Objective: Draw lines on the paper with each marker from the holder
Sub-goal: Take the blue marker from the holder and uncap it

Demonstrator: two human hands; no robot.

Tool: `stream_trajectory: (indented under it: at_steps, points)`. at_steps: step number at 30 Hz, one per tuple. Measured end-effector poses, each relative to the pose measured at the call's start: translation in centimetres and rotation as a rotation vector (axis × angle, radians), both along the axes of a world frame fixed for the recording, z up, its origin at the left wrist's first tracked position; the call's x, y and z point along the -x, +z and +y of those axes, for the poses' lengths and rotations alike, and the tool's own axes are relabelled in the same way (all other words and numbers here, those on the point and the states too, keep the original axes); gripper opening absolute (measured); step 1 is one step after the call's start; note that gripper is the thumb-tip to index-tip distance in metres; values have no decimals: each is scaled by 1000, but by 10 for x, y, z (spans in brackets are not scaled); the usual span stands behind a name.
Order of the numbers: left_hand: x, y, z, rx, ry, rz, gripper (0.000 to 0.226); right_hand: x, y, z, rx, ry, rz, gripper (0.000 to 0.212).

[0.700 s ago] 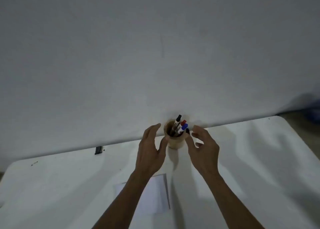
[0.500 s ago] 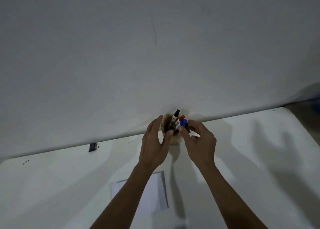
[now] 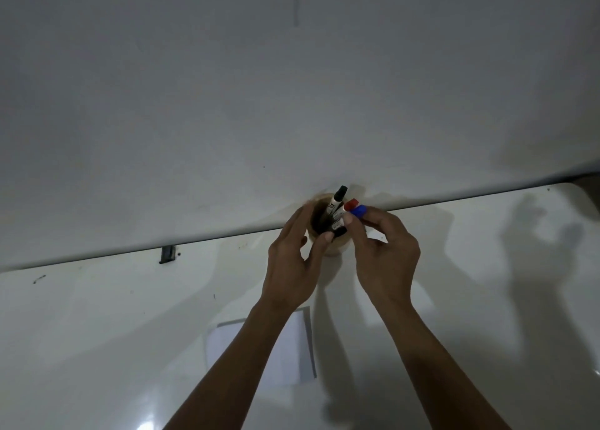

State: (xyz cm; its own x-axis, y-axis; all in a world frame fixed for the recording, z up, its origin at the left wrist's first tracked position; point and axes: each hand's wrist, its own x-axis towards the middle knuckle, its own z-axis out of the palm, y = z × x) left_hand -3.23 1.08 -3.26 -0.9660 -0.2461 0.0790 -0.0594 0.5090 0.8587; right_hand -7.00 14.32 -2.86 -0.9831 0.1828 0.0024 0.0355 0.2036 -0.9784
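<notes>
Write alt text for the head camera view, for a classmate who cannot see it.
Two hands reach a wooden marker holder at the table's far edge: the left hand steadies it while the right hand pinches the blue-capped marker. White paper lies nearer, under the left forearm.

Holder (image 3: pixel 337 249): light tan wood, dark inside. Tallest marker (image 3: pixel 337 199): black cap, white barrel with black print. Next marker cap (image 3: pixel 350 204): red. Cap beside it (image 3: pixel 359 211): blue. Lowest marker end (image 3: pixel 339 231): black. Paper (image 3: pixel 292 348): plain white, unmarked where visible. Table (image 3: pixel 97 332): glossy white, few dark specks. Wall (image 3: pixel 292 88): plain off-white/grey. Clip at table's far edge (image 3: pixel 167 255): black.
</notes>
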Motion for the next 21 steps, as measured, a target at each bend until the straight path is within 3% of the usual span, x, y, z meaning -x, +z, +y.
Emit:
stream_trajectory:
  at_steps: [4,7,10,12,16,21]
  points:
    - [1,1,1,-41,-8,3,50,-3,23,6,87,-78,10,14]
    - [0,2,1,-109,-2,-8,49,-7,50,12,177,-148,138,9]
    - [-7,4,1,-177,76,-41,47,-16,75,15,241,-103,330,9]
    - [-15,11,-2,-197,151,-67,49,-26,82,12,212,-26,352,12]
    - [-49,41,-18,-295,247,-20,36,-57,72,-5,113,191,79,20]
    - [-113,69,-57,-337,159,-67,23,-110,58,-38,40,410,-200,36]
